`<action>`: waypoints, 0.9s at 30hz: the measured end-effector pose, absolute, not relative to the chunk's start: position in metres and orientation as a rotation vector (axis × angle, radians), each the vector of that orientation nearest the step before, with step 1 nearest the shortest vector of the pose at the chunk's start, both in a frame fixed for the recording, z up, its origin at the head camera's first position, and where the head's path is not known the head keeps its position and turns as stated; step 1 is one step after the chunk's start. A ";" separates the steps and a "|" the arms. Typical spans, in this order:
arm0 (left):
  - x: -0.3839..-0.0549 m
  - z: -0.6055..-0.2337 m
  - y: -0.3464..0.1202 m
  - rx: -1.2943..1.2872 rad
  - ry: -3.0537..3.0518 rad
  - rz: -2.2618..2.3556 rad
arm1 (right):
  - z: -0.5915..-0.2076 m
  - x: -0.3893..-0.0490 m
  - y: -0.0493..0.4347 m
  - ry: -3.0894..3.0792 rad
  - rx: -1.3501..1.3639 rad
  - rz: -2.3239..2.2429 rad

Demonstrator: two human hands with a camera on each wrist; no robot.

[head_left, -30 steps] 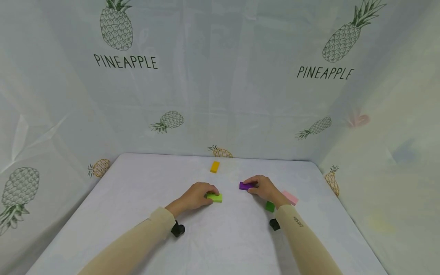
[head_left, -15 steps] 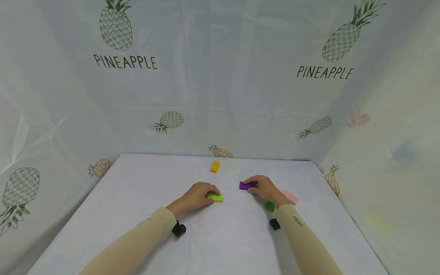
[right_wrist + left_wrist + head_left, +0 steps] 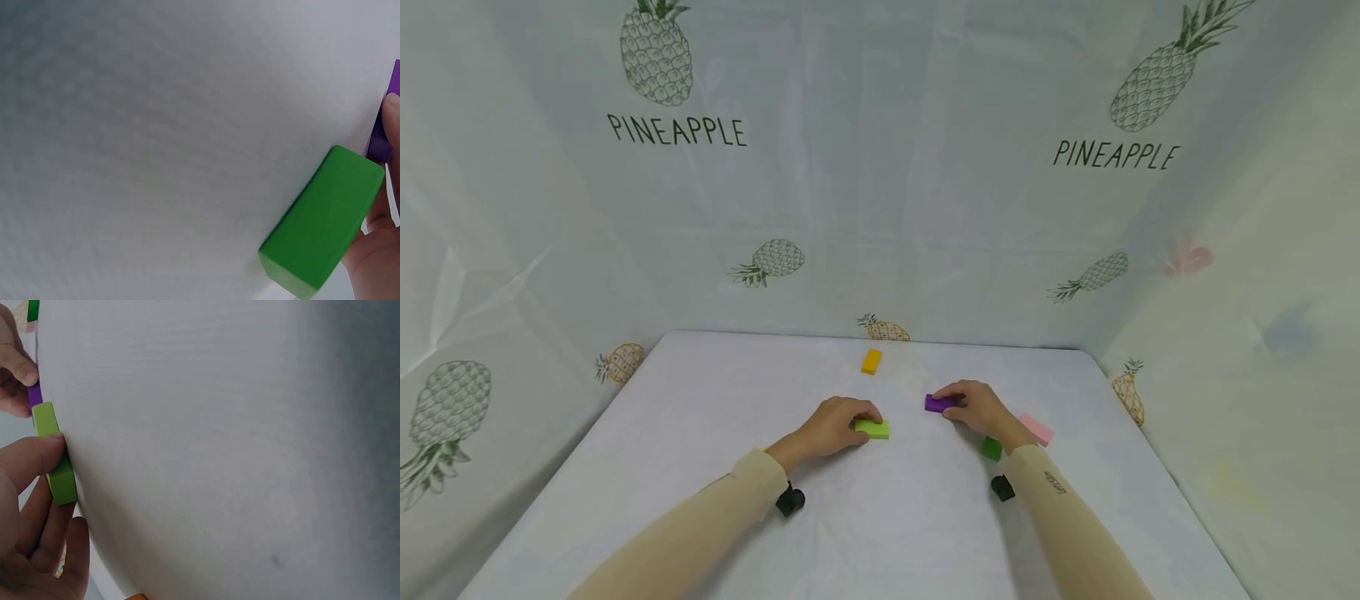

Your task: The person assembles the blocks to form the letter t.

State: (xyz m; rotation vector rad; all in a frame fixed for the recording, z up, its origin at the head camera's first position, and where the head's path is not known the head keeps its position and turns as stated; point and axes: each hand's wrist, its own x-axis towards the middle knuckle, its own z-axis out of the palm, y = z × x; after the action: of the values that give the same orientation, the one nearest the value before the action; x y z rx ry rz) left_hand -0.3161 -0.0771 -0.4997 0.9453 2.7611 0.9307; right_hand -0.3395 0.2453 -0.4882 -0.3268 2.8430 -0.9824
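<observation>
My left hand point(image 3: 833, 429) pinches a lime-green block point(image 3: 872, 429) lying on the white table. In the left wrist view, the thumb presses one long side of that lime-green block point(image 3: 57, 465), with fingers on the far side. To the right, my right hand point(image 3: 977, 408) grips a purple block point(image 3: 937, 404) between thumb and fingers. A gap of table separates the two held blocks. Close to my right wrist lies a green block point(image 3: 992, 448), large in the right wrist view as a green block point(image 3: 325, 219). A pink block point(image 3: 1036, 429) is partly hidden behind the right forearm.
A yellow-orange block point(image 3: 871, 362) lies near the back edge of the table point(image 3: 737, 375). Behind and at the sides hangs a pale curtain point(image 3: 880, 167) printed with pineapples. Black wrist cameras sit under both wrists.
Both hands keep their hold on their blocks and hardly move; the lime-green block shifts very slightly right. The whole head view has moved by a few pixels.
</observation>
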 end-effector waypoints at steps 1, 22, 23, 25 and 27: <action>-0.317 -0.500 -0.077 0.942 2.760 0.930 | -0.488 -0.339 0.245 2.842 -0.327 -0.985; -0.321 -0.504 -0.080 0.946 2.757 0.922 | -0.486 -0.339 0.243 2.907 -0.532 -0.882; -0.321 -0.504 -0.080 0.947 2.756 0.921 | -0.486 -0.338 0.243 2.909 -0.530 -0.884; -0.320 -0.504 -0.080 0.943 2.754 0.921 | -0.486 -0.338 0.243 2.916 -0.530 -0.883; -0.320 -0.503 -0.080 0.940 2.747 0.933 | -0.487 -0.338 0.244 2.924 -0.536 -0.881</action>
State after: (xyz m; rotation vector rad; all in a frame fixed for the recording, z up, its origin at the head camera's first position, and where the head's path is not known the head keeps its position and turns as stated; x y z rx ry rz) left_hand -0.3198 -0.0798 -0.5028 0.9401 2.7466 0.9328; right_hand -0.3377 0.2438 -0.4872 -0.5359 2.9238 -0.8807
